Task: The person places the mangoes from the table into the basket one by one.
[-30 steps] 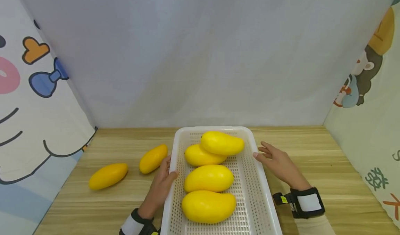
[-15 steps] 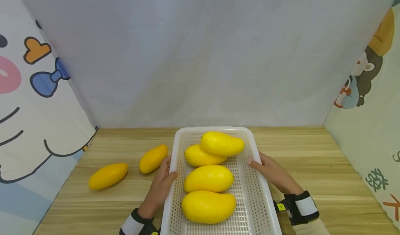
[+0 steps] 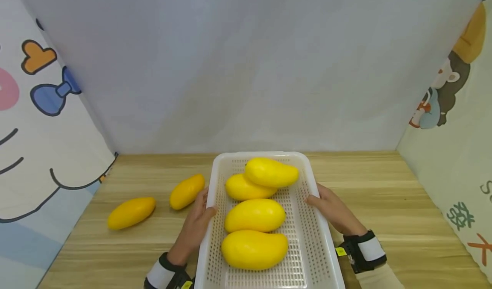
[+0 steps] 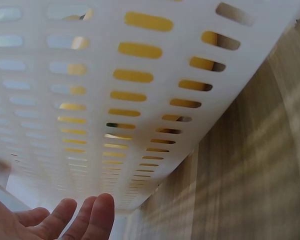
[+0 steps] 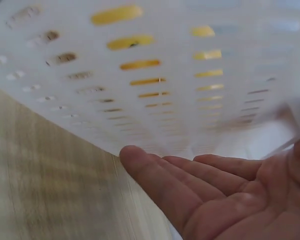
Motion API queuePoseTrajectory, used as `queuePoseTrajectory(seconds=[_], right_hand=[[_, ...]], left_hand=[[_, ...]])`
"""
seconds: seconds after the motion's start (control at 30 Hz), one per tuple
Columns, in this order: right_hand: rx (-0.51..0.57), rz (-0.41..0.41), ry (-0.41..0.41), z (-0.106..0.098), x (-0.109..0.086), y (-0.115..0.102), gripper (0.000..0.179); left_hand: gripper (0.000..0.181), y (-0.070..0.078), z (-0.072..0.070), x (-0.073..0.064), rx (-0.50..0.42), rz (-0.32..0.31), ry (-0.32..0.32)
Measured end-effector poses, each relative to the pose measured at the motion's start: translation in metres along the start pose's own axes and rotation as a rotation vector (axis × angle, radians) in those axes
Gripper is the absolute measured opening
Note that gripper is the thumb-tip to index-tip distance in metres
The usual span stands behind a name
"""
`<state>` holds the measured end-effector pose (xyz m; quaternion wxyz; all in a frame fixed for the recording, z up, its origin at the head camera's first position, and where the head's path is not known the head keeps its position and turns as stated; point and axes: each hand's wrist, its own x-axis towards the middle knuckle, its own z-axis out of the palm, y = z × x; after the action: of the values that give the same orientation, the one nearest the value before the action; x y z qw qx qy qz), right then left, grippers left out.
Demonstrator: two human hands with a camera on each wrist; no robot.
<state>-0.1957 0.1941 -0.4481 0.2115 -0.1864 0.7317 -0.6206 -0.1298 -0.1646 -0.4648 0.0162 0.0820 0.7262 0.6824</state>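
Basket (image 3: pixel 313 233) — between left hand (image 3: pixel 196 225) / right hand (image 3: pixel 335 210) | thumbs (image 3: pixel 314 201) over rim (image 3: pixel 261 154) — fingers (image 5: pixel 165 187) outside

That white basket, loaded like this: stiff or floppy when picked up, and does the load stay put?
The white basket is probably fairly stiff: it shows no visible sag under its mangoes. It may pull slightly toward the left hand, since most of them lie off-centre that way. The top mango rests on another, so it could roll if tilted.

The head view's bottom edge crops the basket (image 3: pixel 297 233).
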Motion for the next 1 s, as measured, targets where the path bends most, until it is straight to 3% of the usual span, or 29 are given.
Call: queuePoseTrajectory(seconds=[0.5,0.73,0.93,1.0], right_hand=[[-0.017,0.048,0.046,-0.001,-0.006,-0.001,0.057],[-0.019,0.056,0.045,-0.001,-0.007,-0.003,0.059],[-0.034,0.065,0.046,0.001,-0.004,-0.004,0.058],[-0.038,0.074,0.049,0.002,-0.003,-0.005,0.057]], left_hand=[[0.055,0.005,0.001,0.001,0.067,0.020,-0.049],[0.055,0.009,0.001,0.001,0.110,0.009,-0.038],[0.055,0.012,-0.004,-0.003,0.240,-0.028,0.012],[0.054,0.013,-0.005,-0.004,0.303,-0.009,0.031]])
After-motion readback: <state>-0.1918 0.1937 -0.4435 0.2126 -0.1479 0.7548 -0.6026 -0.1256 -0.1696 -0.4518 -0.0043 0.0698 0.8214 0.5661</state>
